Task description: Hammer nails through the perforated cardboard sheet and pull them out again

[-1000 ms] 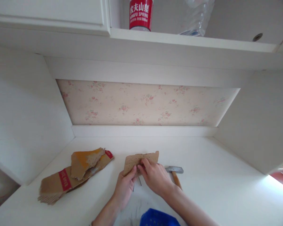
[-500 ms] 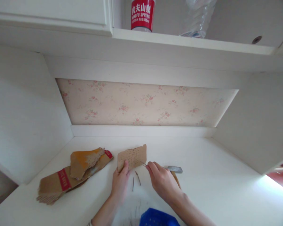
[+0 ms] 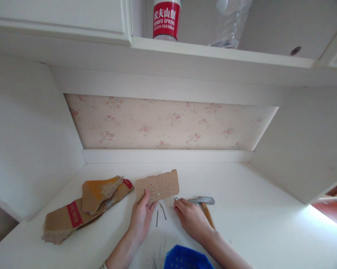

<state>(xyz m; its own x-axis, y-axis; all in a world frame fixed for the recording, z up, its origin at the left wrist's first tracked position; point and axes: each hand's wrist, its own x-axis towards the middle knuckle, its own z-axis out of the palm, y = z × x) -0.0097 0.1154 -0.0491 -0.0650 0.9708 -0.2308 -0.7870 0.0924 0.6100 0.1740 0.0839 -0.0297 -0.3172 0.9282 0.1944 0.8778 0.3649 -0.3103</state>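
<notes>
My left hand (image 3: 140,216) pinches the lower edge of a small brown cardboard piece (image 3: 158,184) full of small holes, holding it up off the white desk (image 3: 252,216). My right hand (image 3: 190,216) rests on the desk just right of it, fingers curled, with a thin nail (image 3: 176,198) at its fingertips. Two loose nails (image 3: 160,215) lie on the desk between my hands. A hammer (image 3: 203,203) with a metal head and wooden handle lies right behind my right hand.
Torn cardboard scraps (image 3: 81,207) with red and orange print lie at the left. A blue basket (image 3: 186,257) sits at the near edge. White side walls close in the desk. A red-labelled bottle (image 3: 164,18) and a clear bottle (image 3: 230,22) stand on the shelf above.
The right hand pulled a nail out of the cardboard and came down to the desk. The left hand turned the cardboard flatter and wider toward the view.
</notes>
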